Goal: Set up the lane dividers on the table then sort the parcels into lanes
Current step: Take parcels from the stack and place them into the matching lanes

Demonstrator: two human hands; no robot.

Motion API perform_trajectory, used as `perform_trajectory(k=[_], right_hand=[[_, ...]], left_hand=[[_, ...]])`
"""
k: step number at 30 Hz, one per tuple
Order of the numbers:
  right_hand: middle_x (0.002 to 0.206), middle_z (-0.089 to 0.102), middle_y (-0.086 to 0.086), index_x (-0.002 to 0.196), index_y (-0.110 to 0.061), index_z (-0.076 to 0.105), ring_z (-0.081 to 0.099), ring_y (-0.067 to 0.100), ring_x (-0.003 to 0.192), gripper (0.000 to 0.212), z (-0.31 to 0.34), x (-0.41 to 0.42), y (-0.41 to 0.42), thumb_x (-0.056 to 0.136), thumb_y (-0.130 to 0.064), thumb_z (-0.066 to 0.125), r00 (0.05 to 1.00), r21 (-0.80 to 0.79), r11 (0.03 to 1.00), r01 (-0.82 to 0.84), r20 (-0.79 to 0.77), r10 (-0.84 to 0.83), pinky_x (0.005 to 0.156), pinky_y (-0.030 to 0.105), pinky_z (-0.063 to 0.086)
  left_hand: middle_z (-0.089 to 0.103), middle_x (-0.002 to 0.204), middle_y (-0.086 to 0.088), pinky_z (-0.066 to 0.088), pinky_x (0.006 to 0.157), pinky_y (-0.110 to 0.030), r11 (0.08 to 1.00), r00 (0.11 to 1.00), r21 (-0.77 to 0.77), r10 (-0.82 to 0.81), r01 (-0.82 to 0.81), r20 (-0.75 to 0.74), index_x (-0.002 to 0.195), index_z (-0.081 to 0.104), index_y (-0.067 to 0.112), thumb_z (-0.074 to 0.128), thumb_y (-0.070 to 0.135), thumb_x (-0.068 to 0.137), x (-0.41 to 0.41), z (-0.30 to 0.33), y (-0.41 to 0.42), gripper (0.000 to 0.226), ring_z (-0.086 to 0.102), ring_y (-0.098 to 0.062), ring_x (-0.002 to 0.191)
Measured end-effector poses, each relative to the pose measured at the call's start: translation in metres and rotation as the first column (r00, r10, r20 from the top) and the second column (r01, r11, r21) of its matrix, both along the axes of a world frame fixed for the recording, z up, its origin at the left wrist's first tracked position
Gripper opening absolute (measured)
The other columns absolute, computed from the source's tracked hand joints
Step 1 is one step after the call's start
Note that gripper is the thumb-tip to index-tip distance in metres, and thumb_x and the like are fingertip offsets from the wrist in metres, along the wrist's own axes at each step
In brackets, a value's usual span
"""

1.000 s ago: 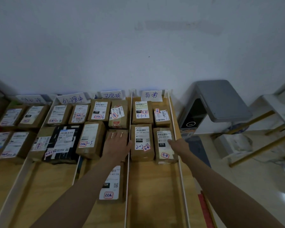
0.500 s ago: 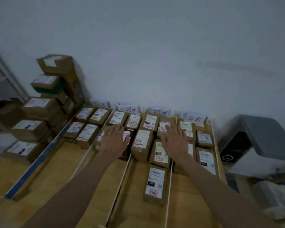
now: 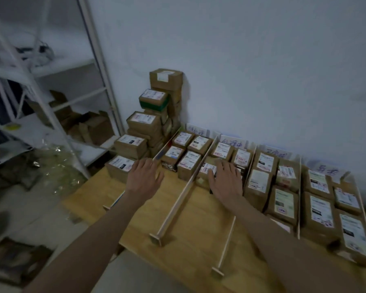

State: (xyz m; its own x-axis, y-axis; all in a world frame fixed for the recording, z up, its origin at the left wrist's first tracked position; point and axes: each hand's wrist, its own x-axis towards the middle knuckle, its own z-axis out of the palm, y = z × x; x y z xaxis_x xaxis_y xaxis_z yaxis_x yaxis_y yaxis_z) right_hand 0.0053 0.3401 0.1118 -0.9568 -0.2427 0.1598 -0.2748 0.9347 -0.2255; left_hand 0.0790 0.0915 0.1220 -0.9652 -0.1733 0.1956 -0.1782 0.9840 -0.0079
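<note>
Brown cardboard parcels with white labels fill the far ends of the lanes on the wooden table (image 3: 186, 246). Thin wooden dividers (image 3: 179, 203) run from front to back between the lanes, and handwritten lane signs (image 3: 232, 141) stand against the wall. My left hand (image 3: 143, 176) is held flat with spread fingers over the leftmost lane, near a stack of unsorted parcels (image 3: 133, 149); it holds nothing. My right hand (image 3: 225, 179) lies palm down with straight fingers over a parcel (image 3: 207, 168) in the second lane. Whether it touches the parcel is unclear.
A tall pile of boxes (image 3: 163, 98) leans in the wall corner left of the lanes. A white metal shelf rack (image 3: 51, 106) with folded cartons stands further left. Clear plastic wrap (image 3: 59, 168) lies on the floor beside the table.
Both hands have shifted left across the lanes, from the middle and right lanes to the two leftmost ones. The view has swung left, showing the shelf rack.
</note>
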Motion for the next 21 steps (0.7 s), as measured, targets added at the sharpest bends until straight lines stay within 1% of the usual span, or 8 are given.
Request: perform_trajectory(k=[2,5,6,9,13,17,21], right_hand=[[0.146,0.046,0.007,0.143,-0.018,0.042,0.039,0.026,0.136,0.051,0.002,0.004,-0.030,0.102,-0.046,0.030,1.000,-0.023,0.999,-0.029,0.001,0.029,0.114,0.045,0.031],[0.144,0.047,0.006,0.142,-0.017,0.043,0.040,0.025,0.135,0.049,0.002,0.002,-0.072,0.102,-0.044,0.032,0.998,-0.044,0.997,-0.061,0.005,0.061,0.114,0.044,0.031],[0.144,0.046,0.006,0.142,-0.017,0.042,0.039,0.025,0.135,0.049,0.001,0.000,-0.086,0.102,-0.044,0.033,0.997,-0.046,0.996,-0.073,0.006,0.074,0.113,0.044,0.031],[0.143,0.048,0.006,0.141,-0.017,0.043,0.043,0.025,0.132,0.049,-0.006,-0.011,-0.125,0.102,-0.044,0.033,0.995,-0.050,0.994,-0.097,0.012,0.098,0.112,0.043,0.034],[0.135,0.053,0.006,0.137,-0.016,0.045,0.048,0.024,0.125,0.046,-0.022,-0.036,-0.181,0.102,-0.043,0.033,0.995,-0.074,0.993,-0.094,0.029,0.096,0.106,0.042,0.039],[0.126,0.055,0.005,0.128,-0.016,0.048,0.051,0.024,0.118,0.039,-0.037,-0.061,-0.231,0.101,-0.041,0.036,0.992,-0.147,0.987,-0.072,0.096,0.087,0.100,0.041,0.041],[0.128,0.055,0.005,0.130,-0.016,0.047,0.051,0.024,0.120,0.040,-0.050,-0.083,-0.270,0.101,-0.041,0.036,0.988,-0.171,0.983,-0.062,0.129,0.085,0.103,0.041,0.041]], left_hand=[[0.060,0.128,-0.004,0.038,0.106,-0.042,0.999,0.999,0.011,0.031,-0.031,-0.004,0.127,0.056,0.015,0.029,0.047,0.099,0.009,-0.002,-0.029,0.051,0.052,-0.024,0.122],[0.059,0.130,-0.005,0.038,0.107,-0.044,0.998,0.999,0.044,0.050,-0.050,-0.003,0.127,0.055,0.018,0.011,0.052,0.094,0.016,-0.002,-0.067,0.065,0.051,-0.025,0.124],[0.059,0.131,-0.006,0.038,0.107,-0.045,0.998,0.999,0.041,0.053,-0.052,-0.003,0.128,0.055,0.017,0.009,0.051,0.093,0.017,-0.002,-0.078,0.067,0.051,-0.025,0.124],[0.054,0.138,-0.006,0.033,0.112,-0.042,0.994,0.994,0.022,0.103,-0.104,0.041,0.135,0.051,0.016,0.018,0.048,0.098,0.014,-0.010,-0.114,0.059,0.046,-0.023,0.130],[0.044,0.149,-0.003,0.025,0.119,-0.042,0.986,0.985,0.042,0.156,-0.160,0.078,0.144,0.041,0.019,0.023,0.052,0.101,-0.006,-0.027,-0.162,0.058,0.038,-0.019,0.139],[0.044,0.148,-0.002,0.023,0.118,-0.040,0.987,0.983,0.036,0.149,-0.154,0.106,0.146,0.039,0.020,0.027,0.051,0.101,-0.026,-0.036,-0.205,0.056,0.038,-0.019,0.138],[0.049,0.144,-0.002,0.025,0.117,-0.039,0.985,0.980,0.042,0.162,-0.167,0.113,0.143,0.044,0.017,0.029,0.049,0.102,-0.052,-0.042,-0.245,0.054,0.042,-0.018,0.135]])
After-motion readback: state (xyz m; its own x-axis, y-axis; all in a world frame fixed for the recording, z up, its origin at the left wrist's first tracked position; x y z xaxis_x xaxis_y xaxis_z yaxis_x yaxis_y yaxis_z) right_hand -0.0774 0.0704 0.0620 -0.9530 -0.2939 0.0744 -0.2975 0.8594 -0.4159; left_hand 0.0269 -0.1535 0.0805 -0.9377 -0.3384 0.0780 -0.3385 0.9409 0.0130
